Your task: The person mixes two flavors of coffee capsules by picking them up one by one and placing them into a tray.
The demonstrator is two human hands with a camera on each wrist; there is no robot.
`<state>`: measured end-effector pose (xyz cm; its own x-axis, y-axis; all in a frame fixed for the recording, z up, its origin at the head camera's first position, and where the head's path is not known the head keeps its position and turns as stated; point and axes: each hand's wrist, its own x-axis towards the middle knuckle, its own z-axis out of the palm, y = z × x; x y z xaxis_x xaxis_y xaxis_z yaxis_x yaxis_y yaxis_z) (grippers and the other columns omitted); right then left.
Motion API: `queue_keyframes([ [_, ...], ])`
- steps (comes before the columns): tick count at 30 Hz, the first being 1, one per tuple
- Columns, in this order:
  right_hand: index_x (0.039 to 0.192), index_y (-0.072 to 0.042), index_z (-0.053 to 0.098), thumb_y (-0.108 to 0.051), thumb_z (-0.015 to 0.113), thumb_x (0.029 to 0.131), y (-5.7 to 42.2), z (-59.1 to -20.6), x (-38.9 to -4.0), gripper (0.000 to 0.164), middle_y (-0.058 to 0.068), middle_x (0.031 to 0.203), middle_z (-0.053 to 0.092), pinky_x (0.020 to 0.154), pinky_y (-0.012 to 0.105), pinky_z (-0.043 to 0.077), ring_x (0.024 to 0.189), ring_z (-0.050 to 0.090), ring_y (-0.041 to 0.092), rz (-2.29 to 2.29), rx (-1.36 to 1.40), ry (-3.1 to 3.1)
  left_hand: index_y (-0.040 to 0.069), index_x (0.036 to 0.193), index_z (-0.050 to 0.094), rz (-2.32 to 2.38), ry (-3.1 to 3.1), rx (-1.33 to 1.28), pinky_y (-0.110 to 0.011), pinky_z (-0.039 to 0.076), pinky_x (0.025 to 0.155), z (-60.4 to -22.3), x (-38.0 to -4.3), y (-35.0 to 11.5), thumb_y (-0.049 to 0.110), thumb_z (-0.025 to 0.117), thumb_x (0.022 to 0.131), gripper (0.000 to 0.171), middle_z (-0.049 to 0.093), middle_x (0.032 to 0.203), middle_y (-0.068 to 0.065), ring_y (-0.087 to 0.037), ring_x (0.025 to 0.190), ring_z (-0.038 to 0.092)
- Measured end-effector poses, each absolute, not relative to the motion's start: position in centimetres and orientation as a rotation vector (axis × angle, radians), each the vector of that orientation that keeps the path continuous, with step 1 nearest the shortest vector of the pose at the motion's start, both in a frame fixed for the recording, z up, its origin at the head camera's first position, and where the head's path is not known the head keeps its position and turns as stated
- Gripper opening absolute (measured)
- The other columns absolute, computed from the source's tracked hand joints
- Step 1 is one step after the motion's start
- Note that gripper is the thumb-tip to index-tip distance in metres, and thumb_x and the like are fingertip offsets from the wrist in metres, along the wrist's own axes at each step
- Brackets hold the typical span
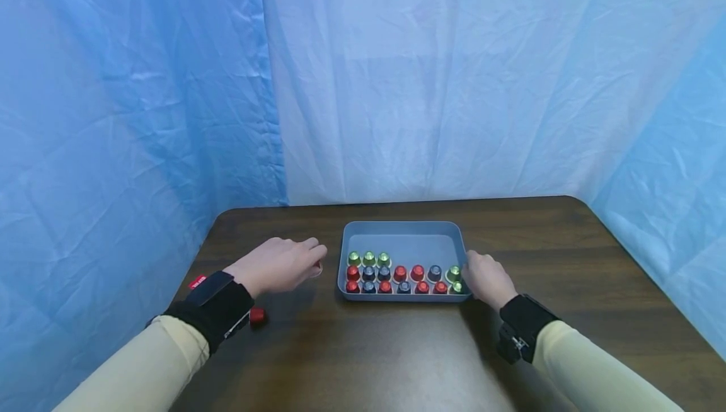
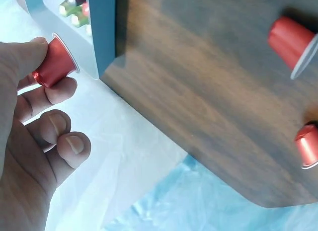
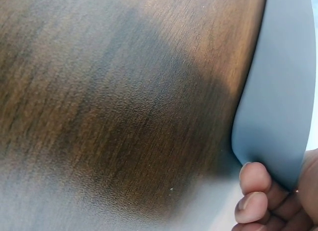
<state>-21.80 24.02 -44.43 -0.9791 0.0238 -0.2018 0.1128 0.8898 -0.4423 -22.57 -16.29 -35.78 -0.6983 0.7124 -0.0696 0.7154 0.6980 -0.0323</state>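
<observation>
My left hand (image 1: 280, 265) pinches a red coffee capsule (image 2: 55, 63) between thumb and fingers, just left of a grey-blue tray (image 1: 414, 230). The capsule's pale rim faces away from the palm in the left wrist view. At the tray's right side, my right hand (image 1: 489, 278) grips the wall near the front corner, with fingertips against the outer wall (image 3: 276, 92) in the right wrist view. Inside the tray, red, dark blue and green capsules (image 1: 417, 272) stand in two rows along the front. Behind them at the left are three green capsules (image 1: 369, 258).
Two more red capsules lie on the dark wooden table (image 1: 397, 355) left of the tray: one near the left wrist (image 1: 258, 316), the other (image 1: 198, 281) farther left, partly behind the wristband. Blue and whitish sheets (image 1: 431, 84) hang around the table's back and sides.
</observation>
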Motion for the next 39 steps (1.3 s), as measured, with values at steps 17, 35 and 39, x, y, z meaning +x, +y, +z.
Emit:
queue_keyframes([
  [17, 0.12, 0.009, 0.054, -0.011, 0.056, 0.102, 24.1, -44.6, -21.8, 0.027, 0.015, 0.086, 0.06, 0.057, 0.031, 0.053, 0.067, 0.061, 0.021, -0.672, 0.11, 2.869, 0.019, 0.107, 0.06, -0.128, 2.791, 1.294, -0.024, 0.039, 0.056, -35.5, -23.7, -11.1, 0.034, 0.068, 0.099, 0.019, 0.049, 0.083, 0.007, -0.009, 0.06, 0.048],
  [35, 0.123, 0.01, 0.054, -0.011, 0.057, 0.101, 23.5, -44.4, -21.3, 0.03, 0.016, 0.088, 0.062, 0.057, 0.032, 0.053, 0.066, 0.06, 0.021, -0.661, 0.099, 2.889, 0.02, 0.113, 0.064, -0.14, 2.75, 1.319, -0.02, 0.047, 0.066, -35.9, -26.3, -2.3, 0.039, 0.063, 0.102, 0.022, 0.057, 0.094, 0.006, -0.009, 0.074, 0.056],
  [39, 0.123, 0.01, 0.054, -0.011, 0.058, 0.102, 23.5, -44.4, -21.3, 0.03, 0.016, 0.089, 0.063, 0.058, 0.033, 0.054, 0.066, 0.061, 0.021, -0.657, 0.081, 2.896, 0.02, 0.112, 0.064, -0.16, 2.747, 1.311, -0.022, 0.048, 0.067, -36.3, -27.2, -1.4, 0.04, 0.062, 0.102, 0.022, 0.058, 0.095, 0.006, -0.01, 0.076, 0.057],
])
